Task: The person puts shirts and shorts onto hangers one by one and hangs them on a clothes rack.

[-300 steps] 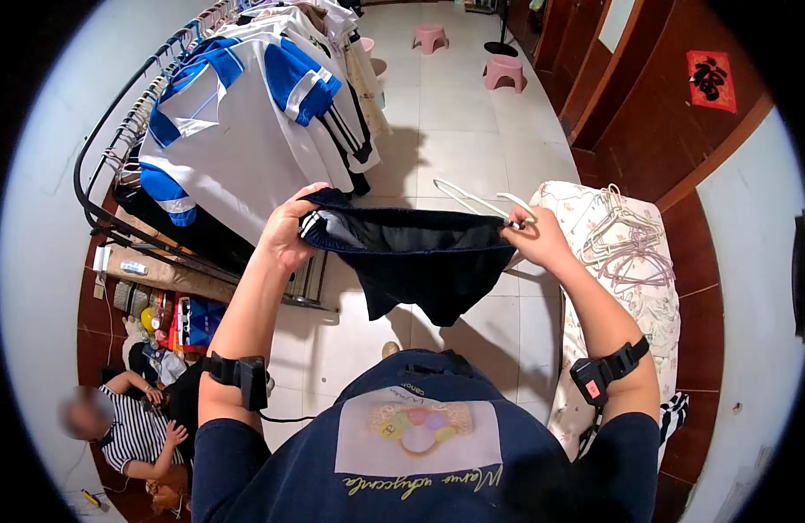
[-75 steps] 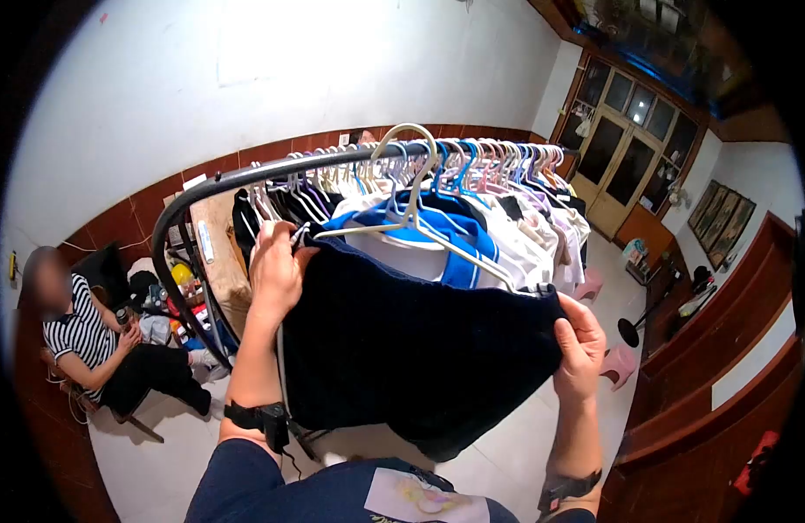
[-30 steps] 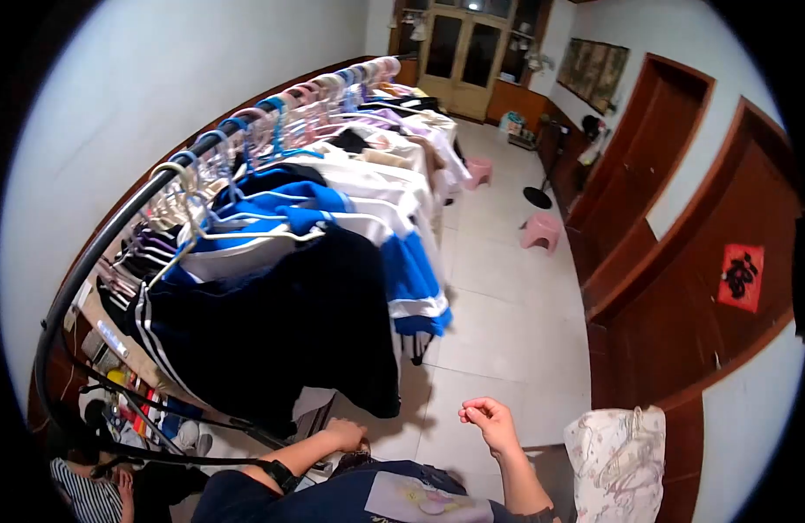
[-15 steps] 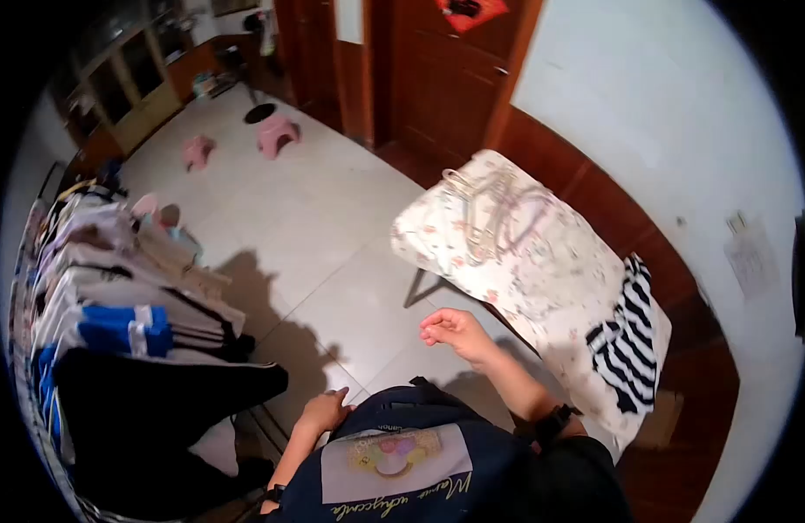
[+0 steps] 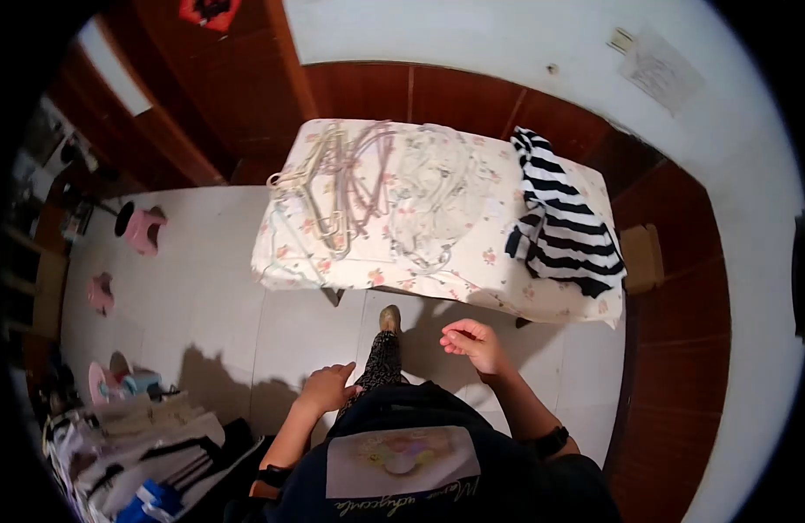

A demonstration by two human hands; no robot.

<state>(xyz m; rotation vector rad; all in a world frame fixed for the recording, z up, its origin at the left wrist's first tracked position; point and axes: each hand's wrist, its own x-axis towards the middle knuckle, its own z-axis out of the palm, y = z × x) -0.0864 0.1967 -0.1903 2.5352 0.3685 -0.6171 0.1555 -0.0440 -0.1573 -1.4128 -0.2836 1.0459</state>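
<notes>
My left hand (image 5: 327, 387) is low beside my body, its fingers apart and nothing in it. To the right, my right hand (image 5: 475, 346) hangs over the floor in front of the table, fingers curled together and nothing visible in them. A table with a floral cloth (image 5: 490, 258) stands ahead of both hands. On it lie white hangers (image 5: 313, 193) and purplish hangers (image 5: 382, 174) at the left, a pale patterned garment (image 5: 433, 187) in the middle and a black-and-white striped garment (image 5: 568, 225) at the right.
Clothes on a rack (image 5: 150, 453) fill the lower left. Pink stools (image 5: 143, 228) stand on the tiled floor at the left. A cardboard box (image 5: 642, 258) is against the wall right of the table. My shoe (image 5: 389, 319) is near the table's front edge.
Both hands have let go of the dark garment, which was left hanging on the rack. The view has swung right from the rack to the table, and the dark garment is no longer clearly visible.
</notes>
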